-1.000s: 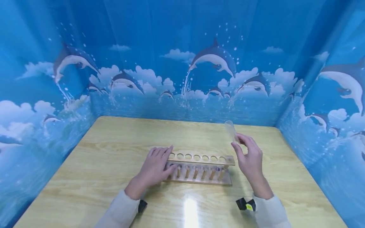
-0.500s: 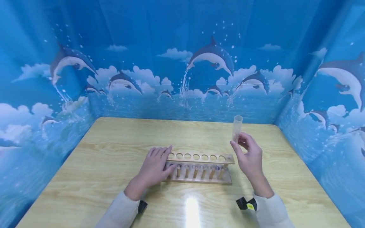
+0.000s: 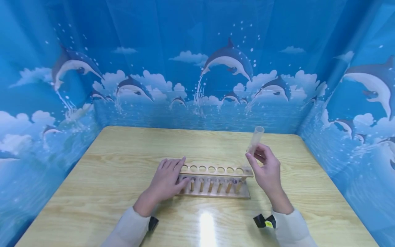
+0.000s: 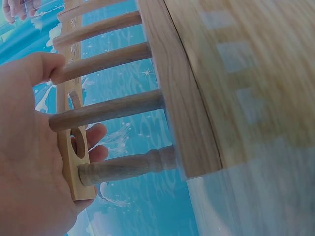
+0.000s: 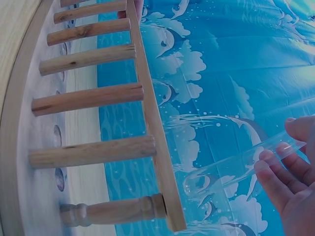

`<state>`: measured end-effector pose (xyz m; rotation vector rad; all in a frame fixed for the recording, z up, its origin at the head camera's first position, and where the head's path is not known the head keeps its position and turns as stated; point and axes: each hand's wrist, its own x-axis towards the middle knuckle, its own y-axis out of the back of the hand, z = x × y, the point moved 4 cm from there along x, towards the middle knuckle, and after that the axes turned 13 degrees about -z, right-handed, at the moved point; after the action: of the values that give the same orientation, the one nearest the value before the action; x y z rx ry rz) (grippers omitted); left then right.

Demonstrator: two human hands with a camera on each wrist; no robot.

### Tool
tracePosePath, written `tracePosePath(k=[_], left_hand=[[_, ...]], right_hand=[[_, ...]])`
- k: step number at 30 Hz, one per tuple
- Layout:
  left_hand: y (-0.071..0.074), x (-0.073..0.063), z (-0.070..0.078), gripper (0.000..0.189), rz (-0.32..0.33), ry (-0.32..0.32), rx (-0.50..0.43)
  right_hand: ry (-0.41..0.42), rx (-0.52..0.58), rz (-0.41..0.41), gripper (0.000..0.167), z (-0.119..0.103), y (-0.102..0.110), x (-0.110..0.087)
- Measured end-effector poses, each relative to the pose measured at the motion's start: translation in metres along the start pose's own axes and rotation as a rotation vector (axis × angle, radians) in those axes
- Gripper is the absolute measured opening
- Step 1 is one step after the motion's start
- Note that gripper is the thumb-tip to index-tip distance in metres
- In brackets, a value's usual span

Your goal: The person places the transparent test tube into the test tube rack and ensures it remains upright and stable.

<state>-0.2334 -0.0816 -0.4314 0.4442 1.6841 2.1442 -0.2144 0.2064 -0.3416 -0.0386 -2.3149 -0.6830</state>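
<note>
A wooden test tube rack stands on the table, with a row of round holes in its top rail and upright pegs below. My left hand holds its left end; in the left wrist view the thumb lies on the near side of the rail and fingertips show behind it. Beyond the rack's right end, my right hand pinches a clear test tube between thumb and fingers. The tube leans, rim up and to the right. In the right wrist view its rounded end points towards the rack's top rail.
The wood-grain table extends around the rack. A blue dolphin-print curtain encloses its back and sides. A bright glare shows on the tabletop in front of the rack.
The test tube has swung from leaning left, through nearly upright, to leaning right. My right hand has shifted slightly left; the left hand keeps its place on the rack.
</note>
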Motion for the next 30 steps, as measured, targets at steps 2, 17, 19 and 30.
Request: tracePosePath(k=[2,17,19,30], left_hand=[[0.000,0.000,0.000,0.076,-0.003,0.001,0.002],[0.000,-0.001,0.001,0.069,-0.004,-0.003,-0.036],[0.000,-0.001,0.001,0.067,0.000,-0.006,-0.039],[-0.001,0.000,0.000,0.065,0.023,-0.007,-0.032]], right_hand=[[0.000,0.001,-0.009,0.026,-0.005,0.000,0.000],[-0.033,0.019,-0.041,0.029,-0.003,-0.006,-0.002],[-0.039,0.017,-0.045,0.029,-0.003,-0.007,-0.002],[-0.014,0.026,-0.056,0.029,-0.002,-0.012,-0.003]])
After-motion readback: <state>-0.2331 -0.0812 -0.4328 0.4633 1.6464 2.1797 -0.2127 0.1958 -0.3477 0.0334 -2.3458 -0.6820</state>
